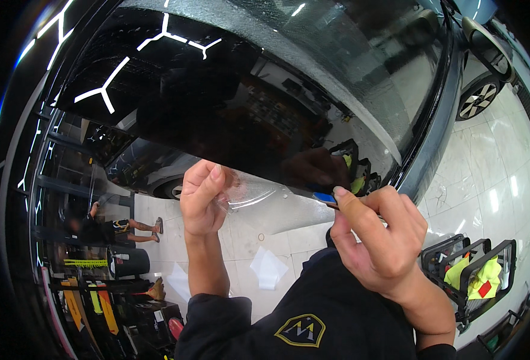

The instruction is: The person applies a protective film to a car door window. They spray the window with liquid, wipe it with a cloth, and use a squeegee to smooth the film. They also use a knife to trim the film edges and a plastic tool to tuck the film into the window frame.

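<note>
Left hand (pixel 201 199): pinched on clear film (pixel 254 195); even tension should serve best.
Clear film: below the dark pane's (pixel 217 114) edge, between the hands.
Right hand (pixel 384 235): clamped on blue tool (pixel 324 197) by that edge; light pressure should spare the pane.

Pale, glossy floor tiles (pixel 487 156) are spreading across the room, their thin joints showing and white streaks of light glinting on them at the right. Bright branching light tubes (pixel 49 27) are glowing at the far left, where dark frame bars (pixel 70 141) are also running. At the near left, a black bucket (pixel 132 264) is standing near long orange and yellow pieces (pixel 73 303). White sheets (pixel 269 268) are lying on the floor, and black mesh baskets (pixel 480 303) are holding yellow-green cloth (pixel 483 275) at the near right.
</note>
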Tool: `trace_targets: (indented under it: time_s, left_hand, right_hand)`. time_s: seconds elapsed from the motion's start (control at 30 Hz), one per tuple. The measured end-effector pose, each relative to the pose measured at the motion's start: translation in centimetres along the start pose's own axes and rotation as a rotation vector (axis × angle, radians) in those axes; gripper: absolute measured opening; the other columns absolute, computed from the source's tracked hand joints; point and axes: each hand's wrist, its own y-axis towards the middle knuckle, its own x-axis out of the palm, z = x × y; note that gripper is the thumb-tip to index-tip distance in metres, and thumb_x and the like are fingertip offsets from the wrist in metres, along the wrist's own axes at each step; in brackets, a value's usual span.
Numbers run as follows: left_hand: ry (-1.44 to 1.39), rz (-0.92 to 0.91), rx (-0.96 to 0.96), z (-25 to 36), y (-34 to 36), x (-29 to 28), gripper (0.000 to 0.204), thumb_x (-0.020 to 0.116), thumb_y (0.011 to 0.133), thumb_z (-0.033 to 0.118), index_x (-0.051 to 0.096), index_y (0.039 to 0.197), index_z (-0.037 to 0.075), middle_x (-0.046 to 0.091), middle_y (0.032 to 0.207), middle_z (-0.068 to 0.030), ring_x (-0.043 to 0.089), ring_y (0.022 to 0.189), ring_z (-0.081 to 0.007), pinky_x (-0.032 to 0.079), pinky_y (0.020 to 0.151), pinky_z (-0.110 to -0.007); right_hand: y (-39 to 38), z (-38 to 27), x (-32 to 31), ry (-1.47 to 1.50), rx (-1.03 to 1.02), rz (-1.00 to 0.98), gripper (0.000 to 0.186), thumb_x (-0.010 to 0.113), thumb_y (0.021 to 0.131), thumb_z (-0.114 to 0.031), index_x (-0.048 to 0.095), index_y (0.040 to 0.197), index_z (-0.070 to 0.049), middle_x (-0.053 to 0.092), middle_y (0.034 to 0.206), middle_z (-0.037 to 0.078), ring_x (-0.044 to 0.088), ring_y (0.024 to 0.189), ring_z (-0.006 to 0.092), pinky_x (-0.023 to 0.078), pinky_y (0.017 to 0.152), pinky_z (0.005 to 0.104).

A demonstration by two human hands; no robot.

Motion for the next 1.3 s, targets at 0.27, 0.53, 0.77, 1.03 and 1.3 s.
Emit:
trace_targets:
  time_s: [0.27, 0.53, 0.77, 1.03, 1.3]
  left_hand:
    - [-0.061, 0.01, -0.025, -0.3, -0.1, 0.1, 0.02, 0.058, 0.099, 0.017, 0.063, 0.089, 0.001, 0.056, 0.069, -0.0029, 0.042, 0.058, -0.005, 0.037, 0.058, -0.022]
    - [-0.039, 0.015, -0.03, -1.0, -0.1, -0.4, 0.019, 0.06, 0.099, 0.018, 0.064, 0.091, 0.001, 0.058, 0.071, -0.003, 0.043, 0.058, -0.0045, 0.037, 0.057, -0.02]
    - [-0.043, 0.039, -0.02, -1.6, -0.3, -0.5, 0.017, 0.06, 0.099, 0.017, 0.064, 0.091, 0.002, 0.06, 0.072, -0.0034, 0.043, 0.056, -0.004, 0.036, 0.054, -0.02]
    - [-0.071, 0.07, -0.059, -2.1, -0.5, -0.9, 0.016, 0.059, 0.099, 0.016, 0.065, 0.093, 0.003, 0.064, 0.076, -0.0049, 0.047, 0.056, -0.0029, 0.037, 0.051, -0.016]
    - [-0.078, 0.059, -0.059, -2.9, -0.7, -1.3, 0.015, 0.058, 0.099, 0.016, 0.064, 0.096, 0.003, 0.065, 0.079, -0.0044, 0.049, 0.055, -0.0014, 0.037, 0.046, -0.013]
  right_hand:
    - [-0.4, 0.3, -0.1, 0.005, 0.015, -0.005, 0.043, 0.074, 0.059, 0.01, 0.071, 0.1, -0.003, 0.052, 0.067, 0.005, 0.048, 0.052, 0.0189, 0.035, 0.048, 0.0301]
    - [-0.8, 0.3, -0.1, 0.015, 0.03, -0.003, 0.043, 0.074, 0.058, 0.01, 0.072, 0.099, -0.003, 0.053, 0.067, 0.005, 0.048, 0.052, 0.0189, 0.036, 0.048, 0.0297]
    - [-1.1, 0.5, -0.6, -0.015, 0.017, -0.062, 0.041, 0.077, 0.062, -0.004, 0.072, 0.102, -0.002, 0.057, 0.073, 0.005, 0.056, 0.06, 0.0157, 0.036, 0.052, 0.0284]
    - [-1.3, 0.6, -0.6, -0.002, 0.044, -0.076, 0.04, 0.077, 0.062, -0.004, 0.072, 0.102, -0.002, 0.059, 0.074, 0.005, 0.057, 0.062, 0.0157, 0.037, 0.053, 0.0284]
    - [-1.7, 0.6, 0.2, 0.009, 0.061, 0.001, 0.039, 0.075, 0.059, 0.01, 0.072, 0.096, -0.003, 0.054, 0.068, 0.006, 0.05, 0.053, 0.0195, 0.037, 0.048, 0.03]
